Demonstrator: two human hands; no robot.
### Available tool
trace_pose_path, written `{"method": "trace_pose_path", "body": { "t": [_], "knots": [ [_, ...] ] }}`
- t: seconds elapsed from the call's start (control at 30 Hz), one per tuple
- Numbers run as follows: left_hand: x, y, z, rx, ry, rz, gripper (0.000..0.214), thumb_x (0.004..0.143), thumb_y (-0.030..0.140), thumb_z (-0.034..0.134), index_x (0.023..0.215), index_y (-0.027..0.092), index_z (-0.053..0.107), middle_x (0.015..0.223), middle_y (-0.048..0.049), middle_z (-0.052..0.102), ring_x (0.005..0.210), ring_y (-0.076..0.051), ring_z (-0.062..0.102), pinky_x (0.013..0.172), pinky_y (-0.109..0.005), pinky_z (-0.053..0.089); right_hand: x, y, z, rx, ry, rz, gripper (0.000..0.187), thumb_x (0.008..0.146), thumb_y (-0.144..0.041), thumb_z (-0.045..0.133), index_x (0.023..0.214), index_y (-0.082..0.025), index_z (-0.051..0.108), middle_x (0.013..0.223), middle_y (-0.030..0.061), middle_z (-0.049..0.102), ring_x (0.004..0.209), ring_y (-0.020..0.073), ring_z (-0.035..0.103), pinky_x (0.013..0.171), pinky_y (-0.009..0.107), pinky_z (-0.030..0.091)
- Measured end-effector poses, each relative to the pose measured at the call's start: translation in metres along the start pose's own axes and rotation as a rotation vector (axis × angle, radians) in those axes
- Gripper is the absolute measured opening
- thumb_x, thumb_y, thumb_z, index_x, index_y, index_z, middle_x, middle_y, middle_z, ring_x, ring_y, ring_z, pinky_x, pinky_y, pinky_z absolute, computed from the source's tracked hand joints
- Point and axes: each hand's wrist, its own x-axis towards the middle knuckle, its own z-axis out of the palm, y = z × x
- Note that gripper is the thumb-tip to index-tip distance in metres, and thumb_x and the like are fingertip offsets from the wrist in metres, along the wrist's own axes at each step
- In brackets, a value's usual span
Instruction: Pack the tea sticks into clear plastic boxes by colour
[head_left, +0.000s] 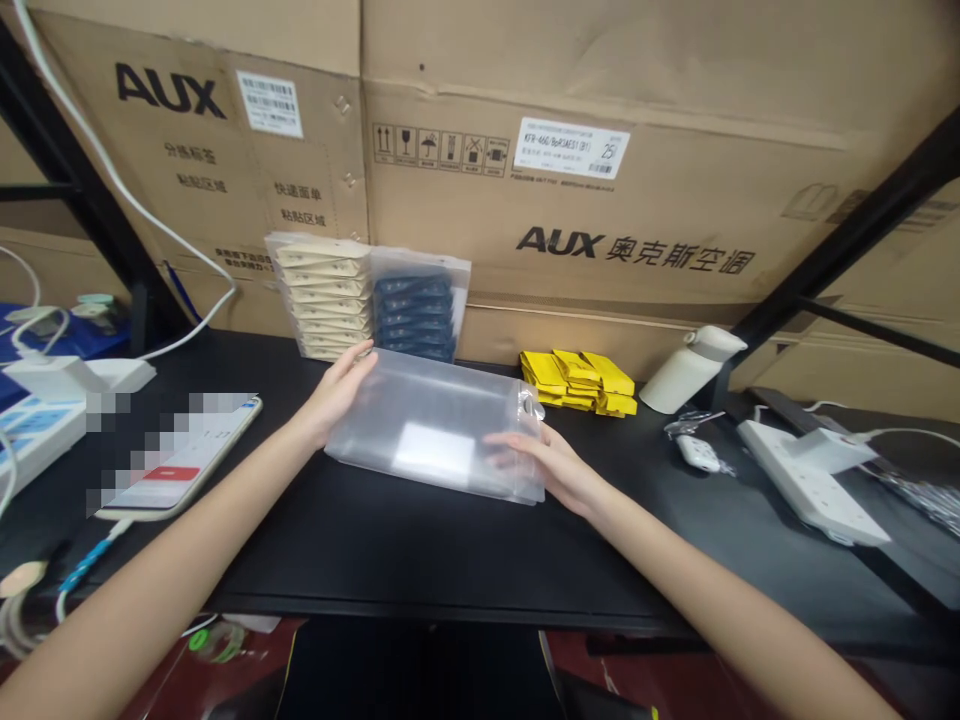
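A clear frosted plastic zip bag (420, 415) is held sideways above the black table, with a white label showing on or through it. My left hand (343, 390) grips its left end, thumb on top. At the zip end on the right, my right hand (551, 465) has its fingers behind or inside the film; which one I cannot tell. Behind the bag, a clear bag of cream packets (324, 300) and another of dark blue packets (415, 310) lean against the cardboard. To the right lies a pile of yellow packets (579, 380).
A phone (184, 460) on a cable and a power strip (37, 440) lie at the left. On the right are a white bottle (690, 370), a small white case (699, 453) and another power strip (814, 480). Large cardboard boxes (637, 60) line the back.
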Motion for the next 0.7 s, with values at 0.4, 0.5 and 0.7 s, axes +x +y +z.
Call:
{"method": "trace_pose_path", "body": {
  "t": [0.4, 0.5, 0.7],
  "knots": [
    [-0.082, 0.028, 0.023, 1.024, -0.417, 1.290, 0.043, 0.087, 0.027, 0.064, 0.127, 0.012, 0.058, 0.131, -0.0185, 0.062, 0.125, -0.033, 0.055, 0.110, -0.054, 0.035, 0.004, 0.000, -0.004, 0.290, -0.064, 0.130, 0.023, 0.083, -0.028, 0.067, 0.104, -0.019, 0.064, 0.101, 0.0079, 0.076, 0.087, 0.0213, 0.074, 0.077, 0.032, 0.058],
    [-0.083, 0.026, 0.015, 1.042, -0.328, 1.335, 0.031, 0.090, 0.016, 0.058, 0.120, 0.012, 0.061, 0.124, -0.0151, 0.068, 0.114, -0.028, 0.063, 0.103, -0.046, 0.044, 0.002, -0.003, -0.002, 0.333, -0.112, 0.180, 0.028, 0.092, -0.038, 0.056, 0.110, -0.017, 0.062, 0.103, 0.0107, 0.075, 0.086, 0.0216, 0.074, 0.072, 0.031, 0.057],
    [-0.089, 0.044, -0.036, 1.118, -0.185, 1.353, 0.035, 0.086, 0.014, 0.061, 0.121, 0.016, 0.059, 0.116, -0.0111, 0.072, 0.104, -0.025, 0.067, 0.091, -0.038, 0.050, 0.002, -0.004, -0.002, 0.363, -0.154, 0.238, 0.036, 0.099, -0.044, 0.040, 0.111, -0.015, 0.058, 0.100, 0.0133, 0.074, 0.081, 0.0207, 0.073, 0.072, 0.031, 0.057]
  ]
}}
